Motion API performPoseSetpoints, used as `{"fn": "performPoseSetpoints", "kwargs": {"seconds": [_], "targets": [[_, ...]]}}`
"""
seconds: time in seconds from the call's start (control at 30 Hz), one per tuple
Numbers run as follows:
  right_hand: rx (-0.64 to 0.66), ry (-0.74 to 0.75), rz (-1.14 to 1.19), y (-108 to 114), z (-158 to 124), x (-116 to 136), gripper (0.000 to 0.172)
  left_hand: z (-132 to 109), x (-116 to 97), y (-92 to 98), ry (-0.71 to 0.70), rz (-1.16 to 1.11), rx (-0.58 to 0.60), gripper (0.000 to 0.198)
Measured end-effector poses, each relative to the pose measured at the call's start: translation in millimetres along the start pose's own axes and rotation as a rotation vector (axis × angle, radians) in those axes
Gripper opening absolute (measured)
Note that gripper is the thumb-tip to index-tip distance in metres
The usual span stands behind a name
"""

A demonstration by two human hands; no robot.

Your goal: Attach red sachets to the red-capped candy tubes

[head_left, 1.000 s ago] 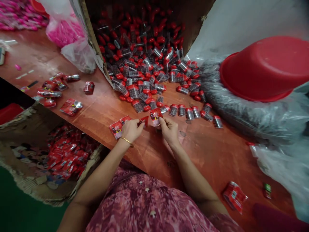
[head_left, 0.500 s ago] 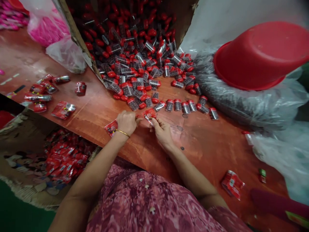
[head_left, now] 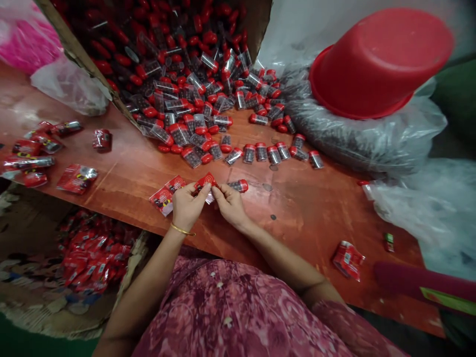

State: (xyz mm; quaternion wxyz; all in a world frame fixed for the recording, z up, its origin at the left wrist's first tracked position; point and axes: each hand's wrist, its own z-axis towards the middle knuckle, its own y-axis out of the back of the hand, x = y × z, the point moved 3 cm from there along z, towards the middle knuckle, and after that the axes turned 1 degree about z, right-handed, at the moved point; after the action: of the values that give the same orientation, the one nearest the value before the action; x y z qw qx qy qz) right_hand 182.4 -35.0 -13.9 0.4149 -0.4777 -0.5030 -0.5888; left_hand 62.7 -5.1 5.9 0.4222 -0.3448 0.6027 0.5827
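The left hand point(head_left: 188, 207) grasps a small red packet point(head_left: 204, 180), its thumb and forefinger nearly together on the printed film. The right hand point(head_left: 231, 204) meets it from the other side, its fingers point(head_left: 220, 192) pinched at the packet's right edge, so the packet sits between the 2 thumbs, above the worktop point(head_left: 297, 213). The remaining fingers of each hand curl inward, partly hidden. Flat red packets point(head_left: 162, 200) lie just left of the left hand, partly behind it. A red-capped vial point(head_left: 239, 186) lies on its side just beyond the right hand's fingers, cap pointing right; whether it touches them I cannot tell. Farther off, a loose row of vials point(head_left: 273, 155) stretches in front of a large heap of vials point(head_left: 193, 99) spilling from a cardboard box point(head_left: 76, 52).
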Motion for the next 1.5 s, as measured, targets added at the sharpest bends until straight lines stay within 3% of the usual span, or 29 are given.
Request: {"fn": "performPoseSetpoints", "kwargs": {"seconds": [0.2,0.33,0.4,0.47,0.6,0.7,0.8,0.9,1.0,1.23,1.5], "targets": [[-0.085,-0.018,-0.883,40.6,0.7,4.7,0.038,7.6,-2.7,4.1,0.138,-0.158,-0.158,0.027],[-0.015,0.166,-1.09,67.2,-11.9,-7.8,0.028,14.7,-0.3,6.9,0.193,-0.365,-0.213,0.031],[-0.008,0.262,-1.054,77.2,-21.8,-15.8,0.022,17.4,-3.6,6.8,0.205,-0.519,-0.208,0.033],[-0.085,0.277,-1.023,85.8,-29.5,-23.6,0.022,18.9,-10.7,6.1,0.227,-0.686,-0.178,0.032],[-0.286,0.118,-1.06,95.1,-32.9,-35.6,0.038,16.7,-25.0,2.2,0.407,-0.91,-0.015,0.027],[-0.239,0.039,-0.969,94.9,-28.7,-36.8,0.032,10.0,-26.6,-1.8,0.579,-1.008,0.1,0.023],[-0.166,0.008,-0.627,93.4,-27.7,-27.4,0.024,2.9,-21.3,-5.7,0.659,-1.043,0.12,0.022],[-0.08,-0.024,-0.206,87.0,-32.7,-8.3,0.024,-2.9,-15.5,-10.5,0.674,-1.029,0.112,0.027],[-0.01,-0.055,-0.014,78.2,-39.1,14.7,0.023,-7.1,-13.4,-13.2,0.668,-0.987,0.076,0.034],[0.055,-0.04,0.016,65.3,-40.5,45.6,0.017,-14.4,-16.9,-14.3,0.663,-0.882,0.112,0.04],[0.037,-0.122,0.025,58.3,-36.8,41.7,0.019,-16.0,-12.4,-13.8,0.5,-0.714,0.113,0.039]]}}
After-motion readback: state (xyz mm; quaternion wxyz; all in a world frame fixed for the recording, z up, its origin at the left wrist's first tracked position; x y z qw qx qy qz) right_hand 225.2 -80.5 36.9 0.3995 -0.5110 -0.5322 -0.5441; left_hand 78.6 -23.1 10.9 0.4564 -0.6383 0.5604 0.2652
